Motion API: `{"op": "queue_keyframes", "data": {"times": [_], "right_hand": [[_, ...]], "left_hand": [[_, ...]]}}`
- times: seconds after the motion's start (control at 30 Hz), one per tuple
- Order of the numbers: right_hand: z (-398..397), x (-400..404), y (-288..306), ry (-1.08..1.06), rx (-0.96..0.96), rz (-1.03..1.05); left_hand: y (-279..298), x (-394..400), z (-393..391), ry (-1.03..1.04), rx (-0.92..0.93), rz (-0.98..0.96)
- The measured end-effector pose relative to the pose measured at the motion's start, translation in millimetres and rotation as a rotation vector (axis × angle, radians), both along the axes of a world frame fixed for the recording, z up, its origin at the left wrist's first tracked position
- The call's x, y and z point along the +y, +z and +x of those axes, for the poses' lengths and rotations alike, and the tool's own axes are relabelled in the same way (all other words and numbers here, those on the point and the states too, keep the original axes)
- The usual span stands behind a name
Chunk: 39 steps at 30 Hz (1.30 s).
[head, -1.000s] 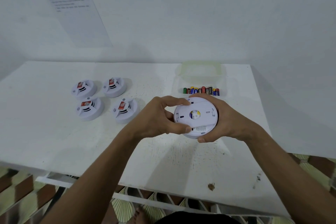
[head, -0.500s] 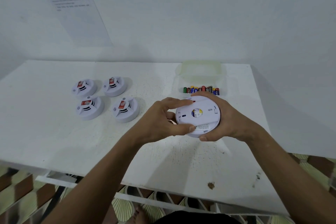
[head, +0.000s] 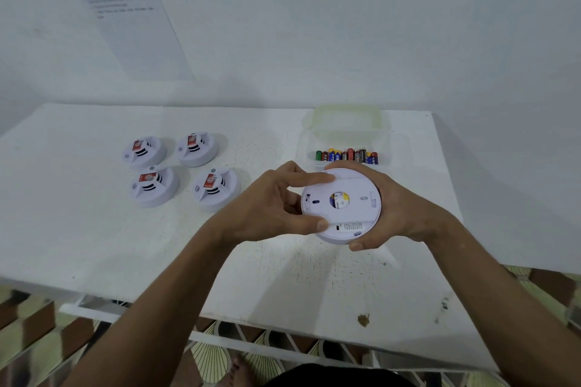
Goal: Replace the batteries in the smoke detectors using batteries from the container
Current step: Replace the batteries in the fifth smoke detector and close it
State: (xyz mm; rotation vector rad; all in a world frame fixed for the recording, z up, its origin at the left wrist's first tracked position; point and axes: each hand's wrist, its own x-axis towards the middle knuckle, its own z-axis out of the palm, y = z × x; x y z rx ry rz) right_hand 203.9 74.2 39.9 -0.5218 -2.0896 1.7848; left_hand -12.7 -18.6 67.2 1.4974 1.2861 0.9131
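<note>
Two hands on one round white plastic smoke detector [head: 341, 204], underside up: right hand [head: 405, 210] cradling, left hand [head: 270, 207] pinching backplate, probably to twist open.

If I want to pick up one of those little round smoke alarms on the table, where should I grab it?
Probably from above, fingers and thumb on opposite sides of the round rim. The nearest smoke alarm lies flat on the table, with a raised, slotted middle that looks harder to hold. It has space on the near side.
</note>
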Motion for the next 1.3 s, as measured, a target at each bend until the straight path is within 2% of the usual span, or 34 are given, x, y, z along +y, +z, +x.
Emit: {"op": "queue_keyframes", "data": {"times": [0.1, 0.2, 0.3, 0.37, 0.43, 0.47, 0.53, 0.63, 0.77, 0.83, 1.07, 1.3], "right_hand": [[-1.4, 3.5, -5.1, -0.094, -0.082, 0.151], [-4.0, 2.9, -8.4, -0.204, -0.239, 0.429], [-7.2, 3.0, -10.6, -0.203, -0.283, 0.555], [-7.7, 3.0, -9.6, -0.169, -0.261, 0.515], [-8.4, 2.8, -10.1, -0.134, -0.236, 0.474], [-8.8, 2.1, -10.4, -0.129, -0.201, 0.421], [-10.5, 0.0, -9.7, -0.134, -0.098, 0.276], [-14.4, -0.6, -11.2, -0.141, 0.016, 0.149], [-19.7, -1.5, -16.4, -0.161, 0.092, 0.018], [-21.3, -0.7, -19.0, -0.165, 0.088, 0.011], [-24.3, 1.9, -19.9, -0.208, 0.020, 0.156], [-33.4, 0.0, -16.3, -0.225, -0.026, 0.178]], "left_hand": [[0.8, 0.3, 0.2, 0.065, 0.079, 0.013], [2.4, -1.1, 3.8, 0.152, 0.100, 0.052], [2.2, -5.5, 6.5, 0.150, -0.039, 0.065], [0.7, -9.0, 4.9, 0.127, -0.197, 0.079], [-2.6, -12.7, 2.1, 0.154, -0.271, 0.115], [-5.2, -14.5, 0.9, 0.194, -0.250, 0.141], [-12.6, -16.4, -2.5, 0.264, -0.094, 0.173], [-18.3, -18.0, -5.5, 0.184, 0.178, 0.109], [-14.0, -17.2, -3.1, 0.081, 0.129, 0.042], [-12.5, -17.2, -4.3, 0.122, 0.094, 0.069], [-7.6, -15.9, -11.6, 0.183, 0.192, 0.126], [-8.9, -12.0, -24.5, 0.176, 0.259, 0.146]]}}
